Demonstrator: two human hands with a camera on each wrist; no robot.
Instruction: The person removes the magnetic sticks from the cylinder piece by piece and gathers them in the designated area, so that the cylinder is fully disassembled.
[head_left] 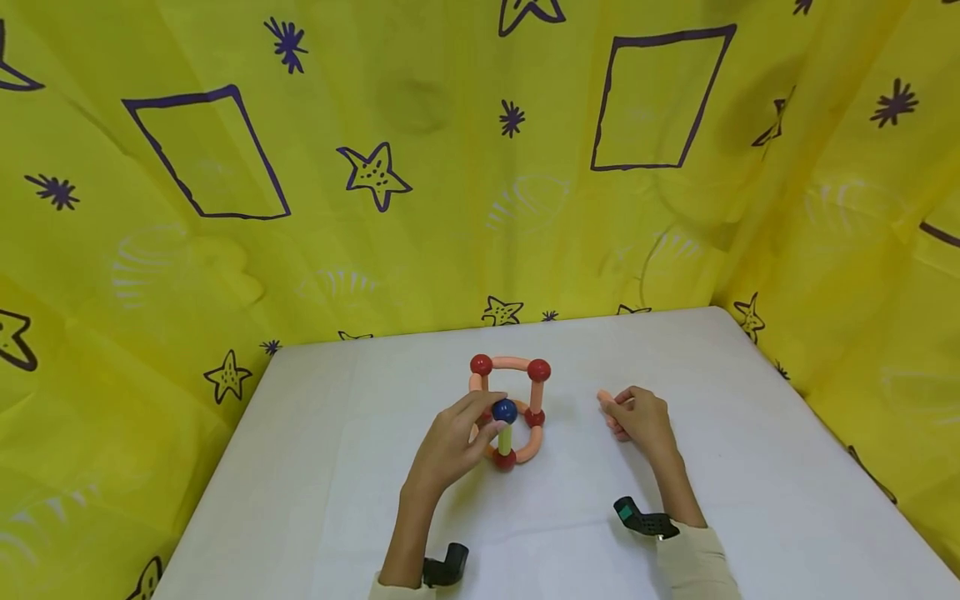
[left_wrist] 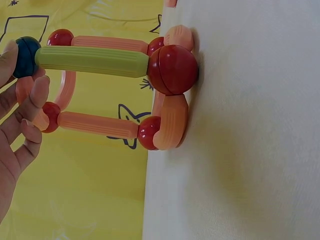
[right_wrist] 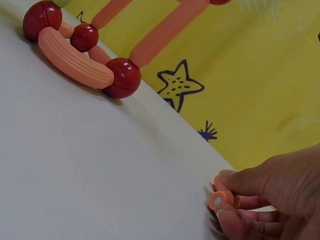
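Observation:
A frame of magnetic sticks and balls stands on the table, with red balls (left_wrist: 173, 70) at its corners and straight orange sticks (left_wrist: 100, 125) as uprights. Curved orange sticks (right_wrist: 75, 59) link the balls at its base. On the near side rises a green stick (left_wrist: 95, 61), topped by a blue ball (head_left: 505, 411). My left hand (head_left: 448, 442) pinches that ball between thumb and fingers. To the right of the frame, my right hand (head_left: 647, 423) pinches a short orange stick (right_wrist: 218, 201) low over the table; a pale disc shows at its end, and fingers cover much of the rest.
The white table (head_left: 360, 400) runs back to a yellow curtain (head_left: 420, 267) with drawn stars and squares, which also hangs along both sides. Dark wrist cameras are strapped on the left (head_left: 447, 567) and right (head_left: 643, 521) wrists.

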